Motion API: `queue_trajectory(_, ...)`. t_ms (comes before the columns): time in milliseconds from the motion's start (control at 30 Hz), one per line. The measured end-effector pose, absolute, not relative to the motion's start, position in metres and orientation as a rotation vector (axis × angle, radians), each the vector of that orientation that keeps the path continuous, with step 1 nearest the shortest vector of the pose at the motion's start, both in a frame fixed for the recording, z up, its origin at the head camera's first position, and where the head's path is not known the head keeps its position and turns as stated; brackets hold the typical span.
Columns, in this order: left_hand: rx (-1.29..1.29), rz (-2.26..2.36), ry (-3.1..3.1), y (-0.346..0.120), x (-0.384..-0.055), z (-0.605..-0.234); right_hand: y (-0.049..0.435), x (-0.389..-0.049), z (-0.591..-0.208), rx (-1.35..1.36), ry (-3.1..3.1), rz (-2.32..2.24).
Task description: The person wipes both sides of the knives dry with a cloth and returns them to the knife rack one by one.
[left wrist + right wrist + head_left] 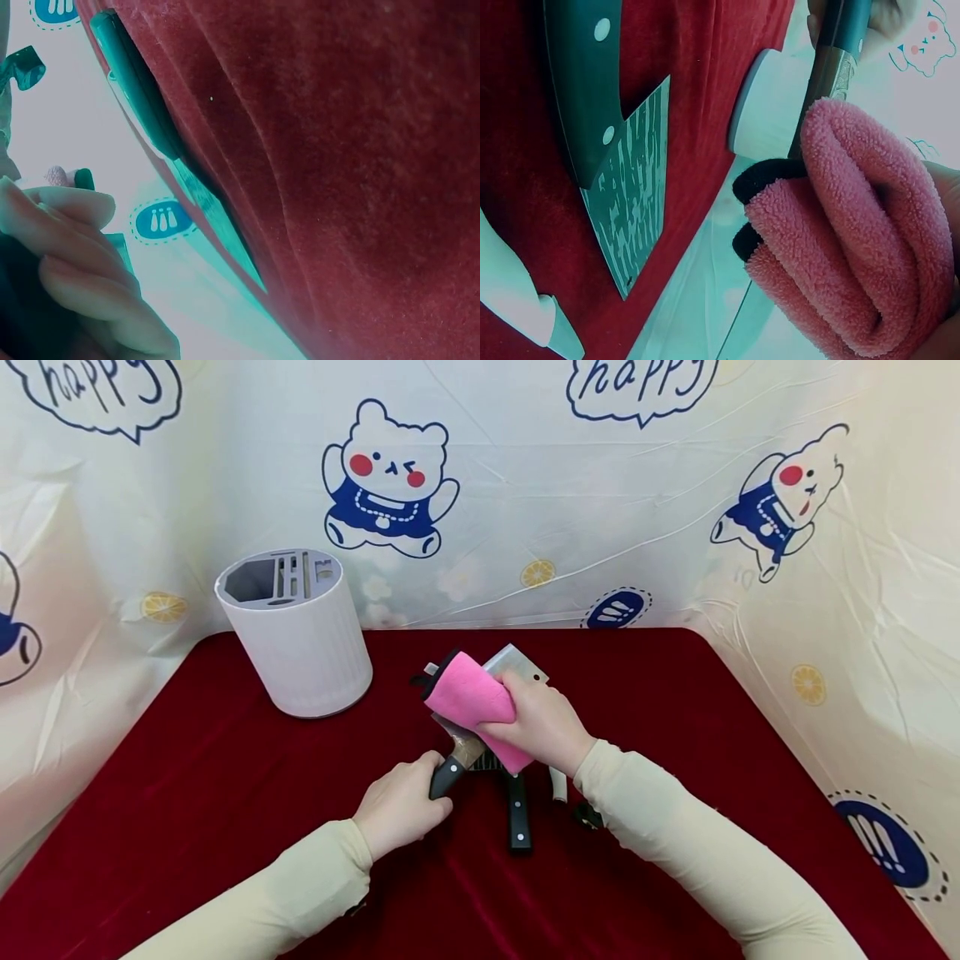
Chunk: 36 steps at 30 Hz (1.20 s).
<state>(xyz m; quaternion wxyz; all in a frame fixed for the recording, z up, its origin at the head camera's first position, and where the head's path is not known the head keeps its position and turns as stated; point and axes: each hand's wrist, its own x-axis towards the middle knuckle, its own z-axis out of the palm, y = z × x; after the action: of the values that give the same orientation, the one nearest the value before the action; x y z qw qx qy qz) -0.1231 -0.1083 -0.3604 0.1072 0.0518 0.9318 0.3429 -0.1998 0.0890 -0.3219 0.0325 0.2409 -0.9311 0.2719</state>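
Note:
In the head view my left hand (401, 802) grips the black riveted handle of a cleaver (447, 777), held over the table. My right hand (543, 718) holds a folded pink cloth (472, 689) with dark edging against its broad blade, covering much of it. A blade corner with a small hole shows beyond the cloth. Below lies a second knife with a black handle (519, 818); in the right wrist view its patterned blade (634, 195) rests on the table. Beside it is a white-handled knife (514, 285). Curled left fingers (97, 292) appear in the left wrist view.
A white knife block (300, 643) with a slotted grey top stands at the back left of the table. Dark red velvet cloth (187, 777) covers the table. Behind and at the sides hangs a pale printed curtain (495, 510) with cartoon bears.

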Motion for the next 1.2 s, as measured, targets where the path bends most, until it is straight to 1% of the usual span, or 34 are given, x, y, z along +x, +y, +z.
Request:
queue_trajectory(233, 0.155, 1.047, 2.715, -0.107, -0.123, -0.363, 0.088, -0.198, -0.328, 0.801, -2.809, 0.673)
queue_trajectory(433, 0.200, 0.996, 2.789, -0.106, -0.123, -0.365, 0.087, -0.197, -0.332, 0.868, -2.710, 0.479)
queue_trajectory(733, 0.236, 0.941, 2.873, -0.104, -0.122, -0.367, 0.089, -0.199, -0.336, 0.912, -2.589, 0.327)
queue_trajectory(1200, 0.250, 0.919, 2.895, -0.104, -0.121, -0.372, 0.094, -0.204, -0.337, 0.862, -2.580, 0.249)
